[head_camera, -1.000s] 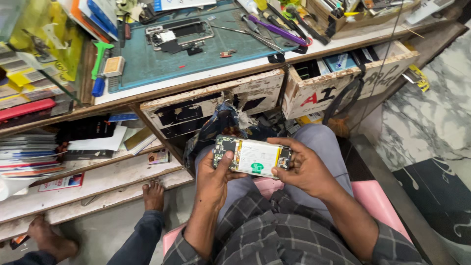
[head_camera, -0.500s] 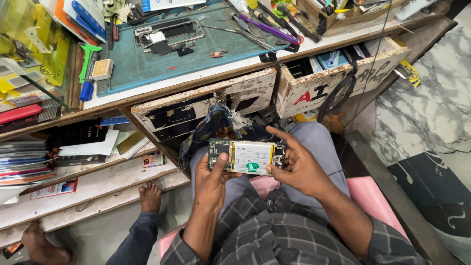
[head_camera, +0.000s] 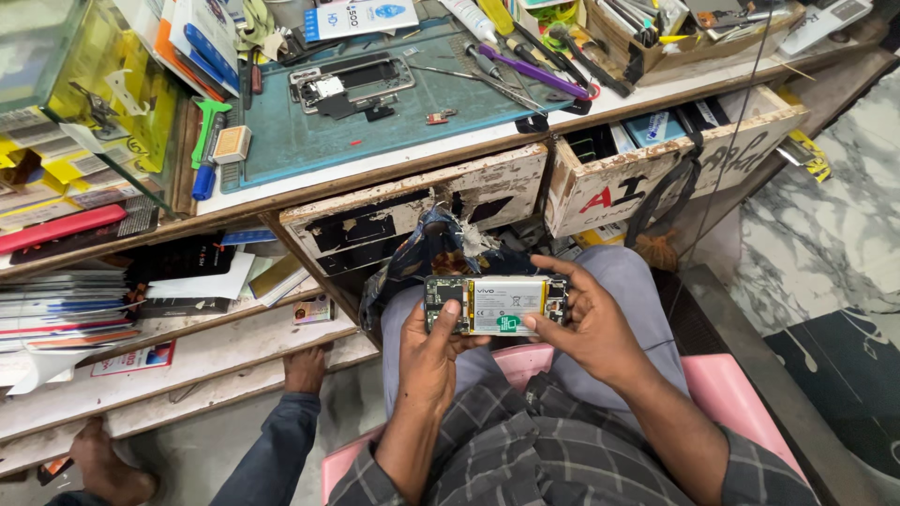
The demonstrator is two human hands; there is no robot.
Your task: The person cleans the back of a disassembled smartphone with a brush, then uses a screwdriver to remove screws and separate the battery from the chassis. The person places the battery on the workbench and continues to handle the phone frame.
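At frame centre, the left hand [head_camera: 429, 351] and right hand [head_camera: 583, 323] grasp an opened phone [head_camera: 495, 305] by its 2 ends, below the teal mat [head_camera: 375, 122] at upper centre.

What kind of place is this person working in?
Most likely a small phone repair stall: both hands hold an opened phone with its battery showing, a teal work mat carries another phone frame, and screwdrivers lie nearby.
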